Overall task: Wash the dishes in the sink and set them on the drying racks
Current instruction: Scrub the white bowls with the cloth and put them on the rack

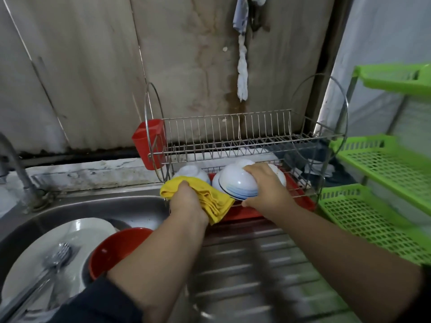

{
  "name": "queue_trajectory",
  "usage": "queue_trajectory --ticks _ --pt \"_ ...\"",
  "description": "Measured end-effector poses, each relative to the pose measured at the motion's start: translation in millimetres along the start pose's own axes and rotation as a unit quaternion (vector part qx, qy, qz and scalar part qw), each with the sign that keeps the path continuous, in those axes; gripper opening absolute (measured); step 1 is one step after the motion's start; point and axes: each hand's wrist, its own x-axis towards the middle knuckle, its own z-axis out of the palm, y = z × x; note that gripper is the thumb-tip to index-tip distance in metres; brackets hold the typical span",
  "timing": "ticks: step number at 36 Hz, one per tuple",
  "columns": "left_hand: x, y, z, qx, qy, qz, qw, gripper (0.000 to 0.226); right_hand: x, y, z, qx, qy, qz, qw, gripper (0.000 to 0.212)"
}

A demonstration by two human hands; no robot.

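Stained, water-marked wall panels rise behind a steel sink [77, 206] and its ribbed draining board [256, 271]. From the head camera, a wire dish rack [228, 136] stands at the back of the draining board, its upper tier bare of dishes, with a red cup holder [149, 143] hung on its left end and a red tray [245, 212] under its lower tier. The right hand [265, 186] curls its fingers over an upturned white bowl with blue bands [238, 183], holding it on the lower tier, beside other white bowls [193, 171] already lying there upside down. The left hand [186, 199] grips a bunched yellow cloth [210, 197] just left of that bowl, touching its rim. Down in the sink lie a large white plate [77, 236] with a blurred metal utensil [56, 255] on it, and a red bowl [114, 248] against its right edge. Green plastic shelves [382, 183] stand at the far right.
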Motion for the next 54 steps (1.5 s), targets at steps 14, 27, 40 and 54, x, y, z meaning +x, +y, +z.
queue_trajectory --ticks 14,27,40,54 --pt "44.6 0.6 10.6 0.043 0.084 0.086 0.992 0.036 52.5 17.8 43.9 -0.104 -0.011 -0.064 0.992 0.076" --pt "46.6 3.3 12.1 0.07 0.111 0.084 0.988 0.04 69.7 23.9 54.2 -0.148 -0.063 -0.039 0.986 0.09" --pt "27.9 -5.0 3.1 0.015 0.049 0.062 0.997 0.042 42.9 -1.8 42.9 0.091 0.0 0.055 0.994 0.034" --pt "-51.5 -11.1 -39.1 0.086 0.054 0.066 0.993 0.048 -48.0 -67.8 27.0 0.626 -0.182 0.284 0.703 0.02"
